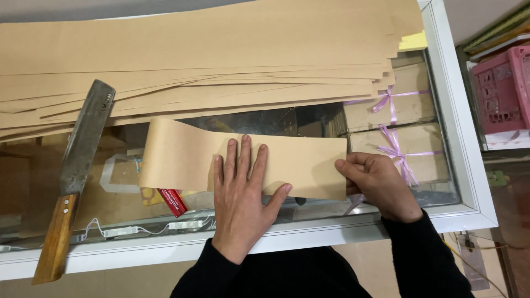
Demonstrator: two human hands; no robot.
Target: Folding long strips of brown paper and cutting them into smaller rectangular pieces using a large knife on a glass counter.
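A strip of brown paper (176,157) lies on the glass counter top (309,118), its left part curling up. My left hand (243,193) presses flat on the middle of the strip, fingers spread. My right hand (381,185) pinches the strip's right end between thumb and fingers. A large stack of long brown paper sheets (210,55) lies just behind the strip.
A big cleaver (80,149) with a wooden handle (55,240) rests on the glass at the left. The white counter frame (458,127) runs along the right and front. Boxes tied with purple ribbon (395,140) sit under the glass. A pink crate (502,88) stands at the far right.
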